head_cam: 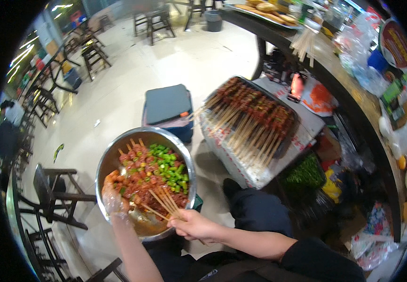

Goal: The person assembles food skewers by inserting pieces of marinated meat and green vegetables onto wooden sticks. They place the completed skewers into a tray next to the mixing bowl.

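A large steel bowl [102, 155] sits in front of me, holding raw marinated meat pieces [145, 187] and a heap of chopped green peppers [171, 169]. Tips of a few loaded skewers [131, 146] point up at its far left side. My left hand [113, 194], in a clear plastic glove, is inside the bowl's left side against the meat; whether its fingers grip a piece is hidden. My right hand [193, 224] holds a bunch of bamboo skewers [166, 202] over the bowl's near right rim. One skewer angles apart from the bunch, towards the gloved hand.
Right of the bowl, a tray of loaded meat skewers [256, 109] rests on a white box [221, 155]. A lidded bin [168, 104] stands beyond the bowl. A counter [351, 81] with bags and bottles curves along the right, a lit phone [297, 86] below it. Wooden chairs [59, 194] stand left.
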The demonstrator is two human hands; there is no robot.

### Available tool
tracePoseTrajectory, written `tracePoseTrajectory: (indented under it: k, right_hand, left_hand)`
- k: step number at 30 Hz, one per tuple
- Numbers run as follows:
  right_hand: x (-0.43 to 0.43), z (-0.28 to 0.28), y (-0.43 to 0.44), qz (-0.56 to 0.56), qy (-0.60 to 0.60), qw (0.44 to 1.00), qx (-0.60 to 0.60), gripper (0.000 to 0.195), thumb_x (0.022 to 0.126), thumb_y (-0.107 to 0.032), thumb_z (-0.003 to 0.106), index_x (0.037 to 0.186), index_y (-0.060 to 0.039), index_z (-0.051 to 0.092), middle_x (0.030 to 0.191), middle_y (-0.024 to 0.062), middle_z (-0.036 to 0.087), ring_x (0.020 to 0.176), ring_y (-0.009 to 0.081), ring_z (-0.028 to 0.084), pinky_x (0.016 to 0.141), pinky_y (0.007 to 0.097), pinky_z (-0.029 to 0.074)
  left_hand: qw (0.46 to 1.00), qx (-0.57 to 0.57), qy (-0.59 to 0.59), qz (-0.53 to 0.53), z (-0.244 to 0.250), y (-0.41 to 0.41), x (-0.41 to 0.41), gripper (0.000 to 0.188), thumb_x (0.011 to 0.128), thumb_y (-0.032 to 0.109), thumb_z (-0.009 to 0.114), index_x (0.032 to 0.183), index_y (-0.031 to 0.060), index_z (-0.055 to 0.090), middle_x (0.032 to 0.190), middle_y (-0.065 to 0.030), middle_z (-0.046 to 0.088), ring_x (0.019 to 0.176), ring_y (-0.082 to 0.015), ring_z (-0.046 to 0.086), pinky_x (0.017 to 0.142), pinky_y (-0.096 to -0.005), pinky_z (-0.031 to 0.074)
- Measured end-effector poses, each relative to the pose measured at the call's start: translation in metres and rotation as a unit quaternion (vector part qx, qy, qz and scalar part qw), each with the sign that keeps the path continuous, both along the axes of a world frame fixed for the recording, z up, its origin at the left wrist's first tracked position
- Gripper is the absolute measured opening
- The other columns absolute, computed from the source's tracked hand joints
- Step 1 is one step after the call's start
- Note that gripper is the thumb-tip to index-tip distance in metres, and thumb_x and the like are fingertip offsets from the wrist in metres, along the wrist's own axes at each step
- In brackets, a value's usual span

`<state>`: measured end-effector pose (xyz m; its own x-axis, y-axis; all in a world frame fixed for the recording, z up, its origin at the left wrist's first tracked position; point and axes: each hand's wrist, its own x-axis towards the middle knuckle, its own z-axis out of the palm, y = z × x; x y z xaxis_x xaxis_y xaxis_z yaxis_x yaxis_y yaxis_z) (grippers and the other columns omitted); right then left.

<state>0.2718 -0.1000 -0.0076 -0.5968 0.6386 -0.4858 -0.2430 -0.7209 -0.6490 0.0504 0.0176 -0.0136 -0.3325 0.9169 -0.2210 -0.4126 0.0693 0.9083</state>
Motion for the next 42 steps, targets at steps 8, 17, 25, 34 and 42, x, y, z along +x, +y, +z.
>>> tracePoseTrajectory:
  k: [8, 17, 25, 34, 42]
  right_hand:
    - [-0.005, -0.009, -0.011, -0.064, -0.149, 0.977, 0.136, 0.014, 0.094, -0.015, 0.052, 0.100, -0.0022, 0.053, 0.061, -0.0021, 0.045, 0.050, 0.0043, 0.039, 0.043, 0.0198, 0.031]
    - [0.000, 0.005, -0.005, -0.032, -0.004, 0.999, -0.018, 0.010, 0.094, -0.014, 0.050, 0.097, -0.0045, 0.052, 0.055, 0.0008, 0.042, 0.041, 0.0062, 0.029, 0.037, 0.0215, 0.021]
    - [-0.003, -0.002, -0.004, -0.034, -0.034, 0.999, 0.008, 0.011, 0.095, -0.015, 0.051, 0.098, -0.0037, 0.051, 0.055, -0.0003, 0.042, 0.042, 0.0055, 0.031, 0.038, 0.0208, 0.022]
    - [0.002, 0.002, 0.002, -0.030, 0.000, 1.000, -0.008, 0.013, 0.095, -0.015, 0.050, 0.099, -0.0030, 0.051, 0.056, -0.0005, 0.044, 0.043, 0.0053, 0.033, 0.038, 0.0207, 0.024]
    - [0.002, -0.007, -0.002, -0.004, -0.019, 1.000, 0.006, 0.013, 0.096, -0.015, 0.049, 0.100, -0.0028, 0.051, 0.056, 0.0000, 0.044, 0.043, 0.0056, 0.034, 0.039, 0.0200, 0.025]
  left_hand:
    - [0.945, -0.045, 0.322, -0.024, -0.033, 0.009, -0.004, 0.025, 0.094, 0.020, 0.046, 0.109, 0.0066, 0.061, 0.108, -0.0053, 0.061, 0.098, -0.0204, 0.056, 0.088, -0.0346, 0.043]
    - [0.935, 0.082, -0.338, -0.076, 0.022, -0.003, -0.013, 0.035, 0.098, 0.023, 0.041, 0.118, -0.0040, 0.053, 0.109, -0.0137, 0.061, 0.096, -0.0222, 0.059, 0.086, -0.0374, 0.051]
    - [0.989, 0.066, -0.135, -0.005, 0.006, 0.002, 0.004, 0.026, 0.095, 0.021, 0.047, 0.106, -0.0005, 0.058, 0.092, -0.0061, 0.062, 0.081, -0.0172, 0.059, 0.076, -0.0326, 0.052]
    - [0.890, 0.096, -0.439, -0.082, 0.023, -0.005, 0.010, 0.059, 0.095, 0.050, 0.040, 0.107, -0.0052, 0.056, 0.081, -0.0044, 0.056, 0.069, -0.0148, 0.052, 0.063, -0.0275, 0.047]
    - [0.911, 0.056, -0.396, -0.103, 0.020, 0.000, 0.013, 0.051, 0.094, 0.058, 0.032, 0.077, 0.0113, 0.044, 0.064, -0.0003, 0.037, 0.054, -0.0129, 0.036, 0.048, -0.0278, 0.035]
